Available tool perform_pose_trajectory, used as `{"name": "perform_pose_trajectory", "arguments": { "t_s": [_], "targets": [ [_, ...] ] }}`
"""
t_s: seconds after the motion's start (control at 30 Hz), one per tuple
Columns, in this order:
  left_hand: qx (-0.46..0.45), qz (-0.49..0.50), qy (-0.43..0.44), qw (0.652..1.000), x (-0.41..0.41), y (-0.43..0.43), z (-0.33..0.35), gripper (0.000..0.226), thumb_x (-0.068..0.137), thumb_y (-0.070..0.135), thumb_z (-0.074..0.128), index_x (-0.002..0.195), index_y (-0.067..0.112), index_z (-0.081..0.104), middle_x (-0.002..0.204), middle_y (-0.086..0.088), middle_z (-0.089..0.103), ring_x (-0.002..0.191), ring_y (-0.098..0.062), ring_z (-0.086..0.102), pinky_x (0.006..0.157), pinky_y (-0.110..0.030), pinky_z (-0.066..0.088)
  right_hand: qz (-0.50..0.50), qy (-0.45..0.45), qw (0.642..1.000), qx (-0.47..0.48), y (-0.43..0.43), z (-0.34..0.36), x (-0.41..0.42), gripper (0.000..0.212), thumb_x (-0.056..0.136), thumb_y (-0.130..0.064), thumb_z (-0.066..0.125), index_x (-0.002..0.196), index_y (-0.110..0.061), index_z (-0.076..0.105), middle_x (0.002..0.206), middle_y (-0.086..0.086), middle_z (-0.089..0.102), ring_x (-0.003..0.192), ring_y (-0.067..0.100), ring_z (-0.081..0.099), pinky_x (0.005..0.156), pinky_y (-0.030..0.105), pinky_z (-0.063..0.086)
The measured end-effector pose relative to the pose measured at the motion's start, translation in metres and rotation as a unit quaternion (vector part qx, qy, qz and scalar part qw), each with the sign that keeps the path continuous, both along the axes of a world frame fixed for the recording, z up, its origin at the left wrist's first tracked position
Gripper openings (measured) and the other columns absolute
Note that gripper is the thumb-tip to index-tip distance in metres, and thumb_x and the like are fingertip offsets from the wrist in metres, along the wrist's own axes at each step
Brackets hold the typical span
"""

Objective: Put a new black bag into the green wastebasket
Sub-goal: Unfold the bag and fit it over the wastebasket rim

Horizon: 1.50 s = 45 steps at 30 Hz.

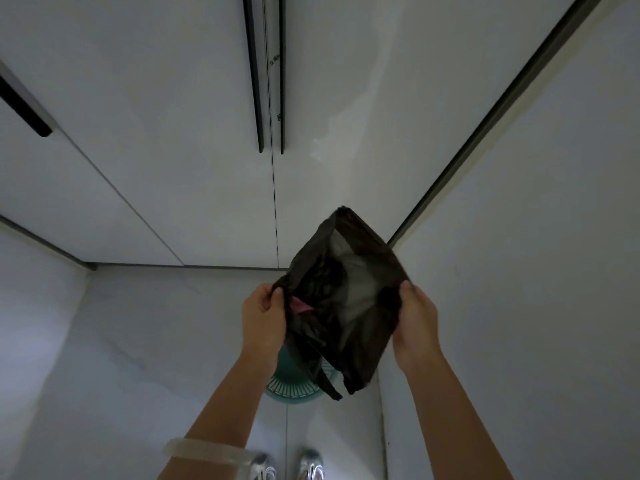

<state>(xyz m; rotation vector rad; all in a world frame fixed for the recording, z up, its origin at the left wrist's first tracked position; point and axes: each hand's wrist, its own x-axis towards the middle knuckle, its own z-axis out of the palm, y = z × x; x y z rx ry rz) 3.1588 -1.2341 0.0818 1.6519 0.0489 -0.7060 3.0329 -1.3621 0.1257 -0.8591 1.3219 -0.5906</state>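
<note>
Holding the black bag [341, 299] up at both sides, the person spreads its mouth wide, so pale light shows through the thin plastic inside. Left hand [264, 318] pinches the bag's left edge, fingers closed on the film; right hand [417, 322] grips the right edge the same way. The bag's bottom hangs down in loose tails right over the green basket [298, 386], which sits on the pale floor [138, 358] below, partly hidden behind the bag. A clear bangle [211, 453] rides the left forearm. Two silvery shoes [310, 465] peek in at the bottom. White cabinet doors [156, 133] stand ahead.
</note>
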Motion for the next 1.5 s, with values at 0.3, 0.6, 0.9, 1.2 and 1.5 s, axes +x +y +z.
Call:
{"name": "perform_pose_trajectory", "arguments": {
  "t_s": [0.3,0.6,0.9,1.2,1.5],
  "targets": [
    [0.136,-0.17,-0.187,0.958,0.039,0.013,-0.017,0.091,0.077,0.03,0.07,0.148,0.015,0.015,0.156,0.001,0.017,0.14,-0.012,0.016,0.116,-0.035,0.014,0.313,0.05,0.888,-0.333,0.002,0.009,0.01,0.012,0.095,-0.015,0.048,0.095,-0.016,0.06,0.086,-0.004,0.065,0.081,0.008,0.062,0.075,0.023,0.051],
    [0.334,-0.419,-0.294,0.792,0.076,-0.037,0.004,0.034,0.087,-0.006,0.037,0.115,0.002,0.054,0.122,-0.029,0.059,0.109,-0.039,0.057,0.095,-0.043,0.047,0.386,0.51,0.613,-0.465,-0.052,0.005,-0.039,0.031,0.083,-0.008,0.055,0.113,-0.013,0.061,0.111,0.009,0.061,0.101,0.028,0.059,0.077,0.035,0.05],
    [0.174,-0.175,-0.453,0.857,0.082,0.038,-0.013,0.056,0.082,0.001,0.049,0.137,0.014,0.043,0.123,-0.013,0.066,0.11,-0.029,0.063,0.093,-0.04,0.051,0.38,0.402,0.703,-0.447,-0.032,-0.035,-0.027,0.022,0.084,-0.027,0.06,0.096,-0.009,0.065,0.087,0.015,0.07,0.073,0.019,0.062,0.073,0.029,0.05],
    [0.3,-0.443,-0.133,0.834,0.029,0.096,-0.182,0.06,0.096,0.011,0.035,0.149,0.022,0.008,0.108,-0.016,0.065,0.086,-0.021,0.063,0.079,-0.021,0.048,0.231,0.298,0.923,-0.071,0.021,-0.206,-0.08,0.031,0.09,0.007,0.041,0.11,-0.001,0.064,0.118,0.018,0.059,0.108,0.034,0.057,0.099,0.036,0.043],
    [0.343,-0.355,0.049,0.868,0.018,0.107,-0.266,0.041,0.084,-0.003,0.03,0.099,0.011,0.066,0.094,-0.016,0.065,0.08,-0.03,0.065,0.063,-0.03,0.058,0.113,0.125,0.982,0.087,0.044,-0.25,-0.014,0.038,0.091,-0.003,0.05,0.064,-0.017,0.072,0.059,0.002,0.069,0.058,0.018,0.065,0.052,0.023,0.051]
  ]
}}
